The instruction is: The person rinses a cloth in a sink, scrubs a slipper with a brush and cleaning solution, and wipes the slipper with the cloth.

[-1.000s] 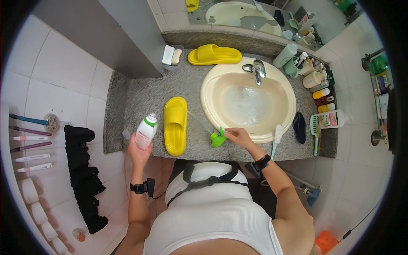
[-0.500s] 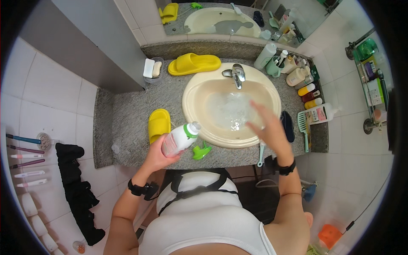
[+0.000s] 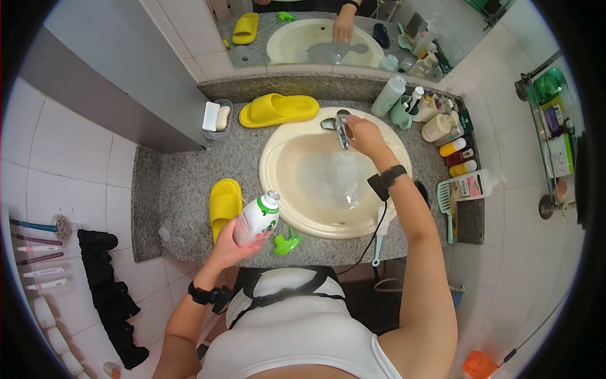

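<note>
My left hand is wrapped round a white bottle with a green and pink label, tilted slightly over the counter at the basin's near left. The bottle's neck looks narrow; whether it is capped I cannot tell. Just below it lies a bright green trigger spray head. Across the basin, my right hand has its fingers bent against the chrome faucet; some fingertips are hidden behind the metal. Cloudy water stands in the cream basin, with a pale patch below the spout.
One yellow slipper lies behind the basin, another yellow slipper at its left. A soap dish sits by the grey partition. Several bottles and a green cup line the right side. A blue-handled brush rests on the front edge.
My right hand has gone from over the water up to the faucet. My left hand still holds the bottle, about where it was. The view has shifted slightly.
</note>
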